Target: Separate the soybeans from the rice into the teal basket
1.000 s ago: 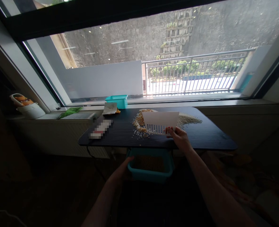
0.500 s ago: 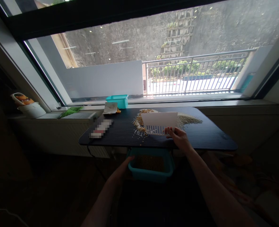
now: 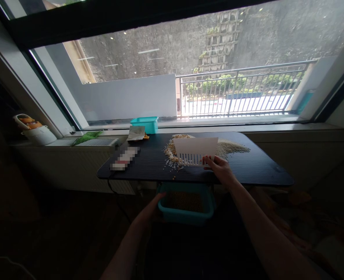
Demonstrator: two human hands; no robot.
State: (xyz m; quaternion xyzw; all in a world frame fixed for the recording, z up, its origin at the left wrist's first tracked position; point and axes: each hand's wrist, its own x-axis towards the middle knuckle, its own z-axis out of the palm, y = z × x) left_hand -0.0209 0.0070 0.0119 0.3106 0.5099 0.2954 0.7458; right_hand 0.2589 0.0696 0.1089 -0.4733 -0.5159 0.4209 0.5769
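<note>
My right hand is closed on the lower right corner of a white slotted plastic scraper, its comb-like slots facing me. Behind and around the scraper, a pile of yellow kernels mixed with white grains is spread on the dark table. More white grains fan out to the right. Below the table's front edge, my left hand grips the left rim of a teal plastic bin. Brownish grains lie in the bin, dim in the shadow. The left fingers are mostly hidden.
On the dark table lie a blurred-out pale item at left and a paper packet at the back. Behind them stands a smaller teal container by the window. A white pot sits far left above the radiator.
The scraper and my right hand have shifted very slightly up and to the left. My left hand and the bin stay in place.
</note>
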